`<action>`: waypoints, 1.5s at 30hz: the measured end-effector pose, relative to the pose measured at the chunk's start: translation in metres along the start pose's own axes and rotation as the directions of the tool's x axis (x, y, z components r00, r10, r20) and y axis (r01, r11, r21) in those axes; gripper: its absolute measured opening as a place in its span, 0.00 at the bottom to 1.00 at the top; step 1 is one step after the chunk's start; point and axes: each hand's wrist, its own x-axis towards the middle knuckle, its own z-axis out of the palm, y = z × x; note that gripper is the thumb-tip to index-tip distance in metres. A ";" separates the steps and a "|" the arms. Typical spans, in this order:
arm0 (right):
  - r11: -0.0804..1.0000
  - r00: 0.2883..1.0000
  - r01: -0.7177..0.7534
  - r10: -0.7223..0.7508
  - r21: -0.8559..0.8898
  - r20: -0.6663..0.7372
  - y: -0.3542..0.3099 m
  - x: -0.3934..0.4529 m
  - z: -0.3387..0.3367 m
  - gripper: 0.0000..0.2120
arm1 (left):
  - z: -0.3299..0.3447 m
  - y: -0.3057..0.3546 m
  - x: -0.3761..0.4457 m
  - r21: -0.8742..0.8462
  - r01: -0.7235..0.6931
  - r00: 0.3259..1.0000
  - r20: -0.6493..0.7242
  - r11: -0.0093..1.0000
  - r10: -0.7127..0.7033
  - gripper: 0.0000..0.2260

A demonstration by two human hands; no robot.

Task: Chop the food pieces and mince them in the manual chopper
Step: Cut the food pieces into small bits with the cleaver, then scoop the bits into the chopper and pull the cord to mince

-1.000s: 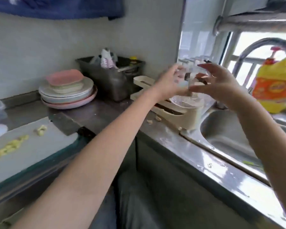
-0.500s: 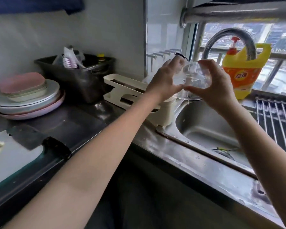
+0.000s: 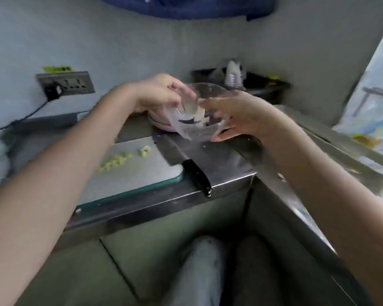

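Your left hand (image 3: 161,93) and right hand (image 3: 237,113) curl round the clear round plastic bowl (image 3: 199,120) above the shiny metal table (image 3: 226,164). Small green food bits (image 3: 115,161) lie on the flat board (image 3: 131,173).

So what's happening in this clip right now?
A person holds a clear chopper bowl in both hands above the steel counter, the left hand at its rim and the right hand cupping its far side. The bowl is tilted and blurred, so its contents are unclear. On the cutting board lie chopped greenish food pieces, not yet in the bowl. A black-handled cleaver rests beside the board, untouched.
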 end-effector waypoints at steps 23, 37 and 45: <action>0.491 0.974 -0.133 -0.096 -0.861 -0.204 0.092 0.084 0.105 0.35 | -0.045 -0.256 -0.179 -0.464 0.455 0.447 -0.619 0.760 -0.646 0.09; 0.510 0.975 -0.028 -0.174 -0.860 -0.135 0.115 0.060 0.092 0.16 | 0.083 -0.179 -0.131 0.301 0.304 0.800 -0.595 0.904 -0.071 0.14; 0.606 0.964 0.015 -0.220 -0.795 -0.149 0.101 0.055 0.100 0.13 | 0.078 -0.187 -0.097 0.239 0.641 0.737 -0.461 0.730 -0.495 0.30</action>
